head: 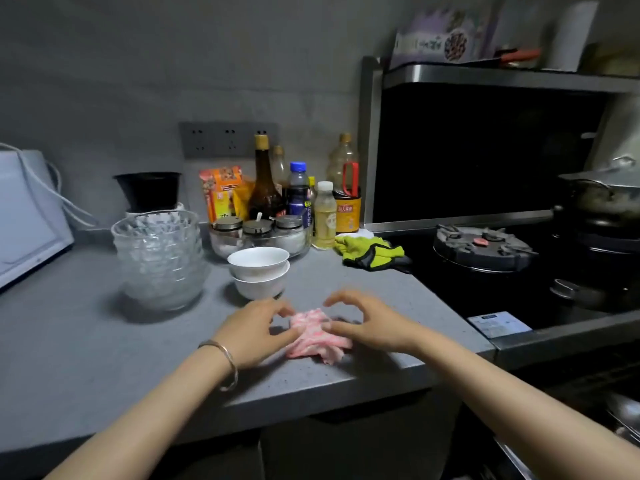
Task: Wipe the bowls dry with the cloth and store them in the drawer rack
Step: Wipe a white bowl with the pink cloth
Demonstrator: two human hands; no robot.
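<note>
Bowls (pixel 259 271) are sitting stacked on the counter (pixel 86 341), apparently none wiped or stored, while the left hand (pixel 254 327) and right hand (pixel 370 323) are flanking the cloth (pixel 311 337), fingers (pixel 272 307) curved apart.

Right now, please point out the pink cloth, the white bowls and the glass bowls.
pink cloth (pixel 311 333): head view, on its crumpled middle.
white bowls (pixel 258 271): head view, on the upper bowl's outer wall.
glass bowls (pixel 159 265): head view, on the stack's side.

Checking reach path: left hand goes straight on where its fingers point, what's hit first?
The pink cloth, bunched on the counter just ahead of the left hand; it may already touch, blur hides that.
</note>
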